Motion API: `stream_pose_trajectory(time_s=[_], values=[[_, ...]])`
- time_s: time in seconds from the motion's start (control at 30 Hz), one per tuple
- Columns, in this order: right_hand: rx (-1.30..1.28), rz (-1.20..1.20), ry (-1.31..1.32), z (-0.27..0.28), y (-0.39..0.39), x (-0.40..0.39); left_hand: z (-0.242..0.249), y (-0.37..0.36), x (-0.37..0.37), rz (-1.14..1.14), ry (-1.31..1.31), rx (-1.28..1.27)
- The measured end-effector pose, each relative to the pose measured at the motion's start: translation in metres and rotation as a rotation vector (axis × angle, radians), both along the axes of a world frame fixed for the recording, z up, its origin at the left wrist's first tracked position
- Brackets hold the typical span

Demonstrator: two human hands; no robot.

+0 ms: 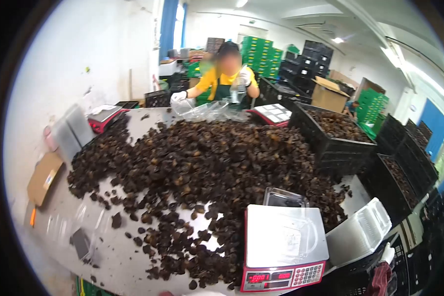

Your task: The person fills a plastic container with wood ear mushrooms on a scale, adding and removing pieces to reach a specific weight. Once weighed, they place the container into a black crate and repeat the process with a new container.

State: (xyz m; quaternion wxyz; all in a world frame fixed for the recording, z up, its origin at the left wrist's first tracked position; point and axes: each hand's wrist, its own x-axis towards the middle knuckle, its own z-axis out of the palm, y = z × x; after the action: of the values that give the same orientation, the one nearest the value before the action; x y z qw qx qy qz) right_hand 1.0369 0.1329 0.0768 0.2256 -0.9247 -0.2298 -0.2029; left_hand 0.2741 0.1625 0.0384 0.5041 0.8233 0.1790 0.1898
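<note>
My right hand [388, 253], in a white glove with a dark red sleeve, is low at the right, beside the stacked clear plastic trays [360, 232]; its fingers are too small and partly hidden to read. A pale patch at the bottom edge may be my left glove; no fingers show. The white and red scale [285, 237] stands at the near right of the table, with a clear tray on its pan. Behind it another clear tray [286, 198] lies against the big heap of dark brown dried pieces [207, 153].
Across the table [118, 256] a gloved person [227, 84] handles clear trays and plastic. Two more scales [272, 114] [105, 116] stand farther back. Filled black crates [348, 148] line the right side. A cardboard piece [45, 178] and trays [71, 130] are at the left.
</note>
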Motion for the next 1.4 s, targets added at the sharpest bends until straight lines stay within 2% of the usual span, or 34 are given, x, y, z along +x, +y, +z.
stream_pose_trajectory(time_s=[0.03, 0.07, 0.1, 0.13, 0.17, 0.23, 0.27, 0.33, 0.4, 0.47, 0.53, 0.57, 0.6, 0.67, 0.73, 0.77, 0.8, 0.87, 0.93, 1.0, 1.07, 1.1, 1.2, 1.23, 1.27, 1.33, 1.4], values=[[-0.013, 0.015, -0.022, -0.004, -0.001, 0.007, 0.007, 0.007, -0.021, 0.148, -0.031, 0.094], [-0.024, 0.027, -0.043, -0.008, -0.001, 0.015, 0.046, 0.031, -0.046, 0.102, 0.231, -0.138], [-0.024, 0.035, -0.03, -0.011, -0.002, 0.021, 0.06, 0.048, -0.067, 0.215, 0.306, -0.039], [-0.023, 0.04, -0.017, -0.013, -0.004, 0.026, 0.057, 0.066, -0.09, 0.366, 0.336, 0.215], [-0.036, 0.048, -0.013, -0.015, -0.006, 0.029, 0.083, 0.09, -0.1, 0.477, 0.427, 0.188], [-0.025, 0.083, 0.006, -0.013, -0.01, 0.03, 0.057, 0.158, -0.13, 0.614, 0.423, 0.375], [-0.045, 0.091, 0.02, -0.012, -0.012, 0.029, 0.059, 0.192, -0.131, 0.69, 0.39, 0.364], [-0.007, 0.109, -0.043, -0.019, -0.017, 0.04, 0.05, 0.268, -0.129, 0.75, 0.354, 0.537], [-0.074, 0.089, 0.005, -0.016, -0.024, 0.043, 0.049, 0.326, -0.107, 0.919, 0.395, 0.627], [-0.064, 0.098, 0.032, -0.011, -0.026, 0.033, 0.046, 0.381, -0.086, 1.014, 0.431, 0.678], [-0.102, 0.135, -0.146, -0.015, -0.031, 0.038, 0.039, 0.409, -0.059, 1.129, 0.618, 0.554], [-0.109, 0.131, -0.15, -0.019, -0.037, 0.05, 0.029, 0.415, -0.053, 1.079, 0.693, 0.386], [-0.133, 0.118, -0.16, -0.028, -0.044, 0.078, 0.018, 0.412, -0.042, 1.101, 0.718, 0.371], [-0.119, 0.126, -0.141, -0.035, -0.046, 0.095, 0.0, 0.4, -0.034, 1.041, 0.6, 0.373], [-0.185, 0.15, -0.211, -0.039, -0.049, 0.105, -0.006, 0.369, -0.029, 0.888, 0.7, 0.254], [-0.319, 0.145, -0.455, -0.046, -0.05, 0.11, -0.012, 0.352, -0.031, 0.879, 0.697, 0.282], [-0.122, 0.124, -0.129, -0.045, -0.051, 0.119, -0.018, 0.336, -0.033, 0.869, 0.694, 0.309], [-0.158, 0.158, -0.16, -0.042, -0.05, 0.112, -0.005, 0.292, -0.032, 0.808, 0.642, 0.321], [-0.152, 0.144, -0.114, -0.037, -0.049, 0.109, 0.004, 0.247, -0.04, 0.708, 0.609, 0.209], [-0.141, 0.12, -0.046, -0.035, -0.047, 0.103, -0.002, 0.23, -0.056, 0.637, 0.52, 0.131], [-0.142, 0.132, -0.043, -0.031, -0.045, 0.099, 0.011, 0.231, -0.07, 0.626, 0.43, 0.18], [-0.151, 0.144, -0.043, -0.029, -0.044, 0.098, -0.009, 0.238, -0.091, 0.735, 0.381, 0.312], [-0.172, 0.157, -0.045, -0.022, -0.04, 0.093, 0.021, 0.254, -0.127, 1.013, 0.719, 0.441], [-0.177, 0.16, -0.044, -0.021, -0.041, 0.091, 0.009, 0.266, -0.146, 1.073, 0.746, 0.546], [-0.181, 0.161, -0.045, -0.019, -0.04, 0.089, 0.017, 0.272, -0.152, 1.089, 0.804, 0.409], [-0.197, 0.168, -0.052, -0.017, -0.04, 0.085, -0.004, 0.277, -0.16, 1.141, 0.728, 0.237], [-0.204, 0.168, -0.049, -0.014, -0.038, 0.079, 0.001, 0.253, -0.132, 1.066, 0.764, 0.207]])
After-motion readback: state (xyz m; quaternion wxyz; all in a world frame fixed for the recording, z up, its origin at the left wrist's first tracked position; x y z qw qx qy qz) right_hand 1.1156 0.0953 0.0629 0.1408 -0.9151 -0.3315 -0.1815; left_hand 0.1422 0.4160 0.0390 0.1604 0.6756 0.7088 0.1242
